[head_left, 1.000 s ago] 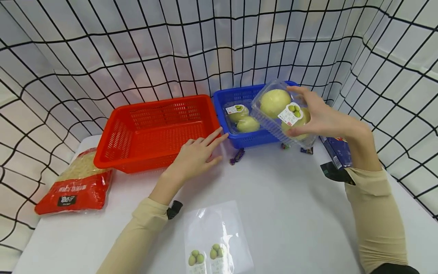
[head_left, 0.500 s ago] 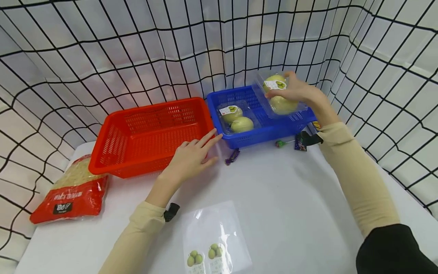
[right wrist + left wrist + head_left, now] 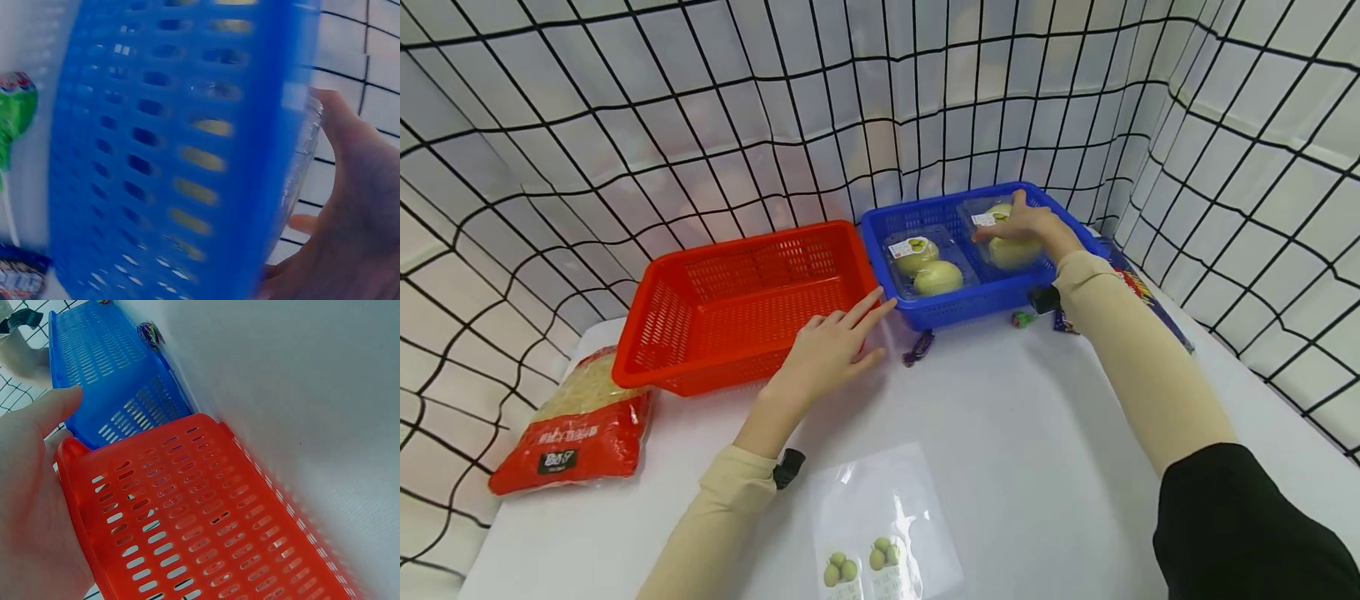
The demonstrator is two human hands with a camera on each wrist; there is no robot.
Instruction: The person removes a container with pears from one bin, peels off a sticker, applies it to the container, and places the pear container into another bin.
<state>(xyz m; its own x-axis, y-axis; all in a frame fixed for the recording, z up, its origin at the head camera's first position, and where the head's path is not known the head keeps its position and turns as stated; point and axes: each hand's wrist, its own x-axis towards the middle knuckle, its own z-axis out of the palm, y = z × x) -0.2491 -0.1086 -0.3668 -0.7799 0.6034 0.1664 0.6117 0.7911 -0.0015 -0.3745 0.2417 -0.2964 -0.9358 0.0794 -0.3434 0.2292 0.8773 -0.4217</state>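
Observation:
In the head view, my right hand [image 3: 1026,227] grips a clear plastic box [image 3: 981,208] holding pale green fruit, at the right end of the blue basket [image 3: 940,314]. The right wrist view shows that hand's fingers and thumb about the box's edge, beyond the basket wall. A second clear box [image 3: 958,242] with two pale fruits and a white label lies beside it, on the left. My left hand [image 3: 823,354] has its fingers extended at the near right corner of the red basket [image 3: 752,312], fingertips close to the blue basket.
A red-and-clear food bag [image 3: 580,425] lies at the left. Wrapped candy [image 3: 917,348], a green lollipop [image 3: 1021,319] and a dark blue packet [image 3: 1150,300] lie around the blue basket. A clear sheet with fruit labels [image 3: 880,508] lies in front. Black netting encloses the table.
My right hand has brought the clear fruit box from above the blue basket down into its right end, beside the other box. The left hand stays at the red basket's corner.

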